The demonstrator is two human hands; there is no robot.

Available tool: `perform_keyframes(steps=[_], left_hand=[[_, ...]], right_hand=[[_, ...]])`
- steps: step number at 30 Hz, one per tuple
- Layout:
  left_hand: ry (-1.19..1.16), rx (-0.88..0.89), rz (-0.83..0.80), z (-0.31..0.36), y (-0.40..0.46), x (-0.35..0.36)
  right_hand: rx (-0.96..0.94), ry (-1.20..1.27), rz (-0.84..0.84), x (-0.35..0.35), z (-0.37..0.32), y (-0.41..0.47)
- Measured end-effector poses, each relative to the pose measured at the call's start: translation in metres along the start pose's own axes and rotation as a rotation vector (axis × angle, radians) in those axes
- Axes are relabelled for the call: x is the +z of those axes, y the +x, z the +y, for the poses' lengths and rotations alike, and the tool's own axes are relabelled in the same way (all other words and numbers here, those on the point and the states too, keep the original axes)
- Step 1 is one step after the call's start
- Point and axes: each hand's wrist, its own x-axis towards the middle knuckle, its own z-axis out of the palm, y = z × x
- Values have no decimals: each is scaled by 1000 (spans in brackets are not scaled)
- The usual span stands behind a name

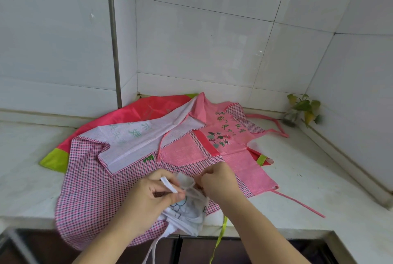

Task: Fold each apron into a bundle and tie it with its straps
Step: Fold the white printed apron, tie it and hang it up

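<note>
Left hand [146,197] pinching flat white strap [169,185] over crumpled white bundle [187,212]; right hand [217,180] pinching at knot, fingertips hidden. Beneath, checked cotton apron [89,189].

Pale marbled desk [319,180] set into a corner of white tiled walls [202,40]; small leafy plant [302,110], green and yellowing, in the far right corner; dark gap below the front edge.

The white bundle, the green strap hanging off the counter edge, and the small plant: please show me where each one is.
white bundle [187,214]: head view, on its folded cloth between the hands.
green strap [219,240]: head view, on its hanging length.
small plant [303,106]: head view, on a leaf.
</note>
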Motion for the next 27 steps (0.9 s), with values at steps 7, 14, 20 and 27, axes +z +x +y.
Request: perform_keyframes(steps=[7,14,20,27], left_hand=[[298,96,-80,5,-1,-4],[336,90,-79,6,-11,-11],[467,114,-17,9,-8,-3],[349,14,19,14,1,6]], right_hand=[[-30,-302,82,-2,-3,11],[7,-243,154,-9,5,15],[-100,138,60,-20,-7,-5],[-47,442,-111,-15,-3,-19]])
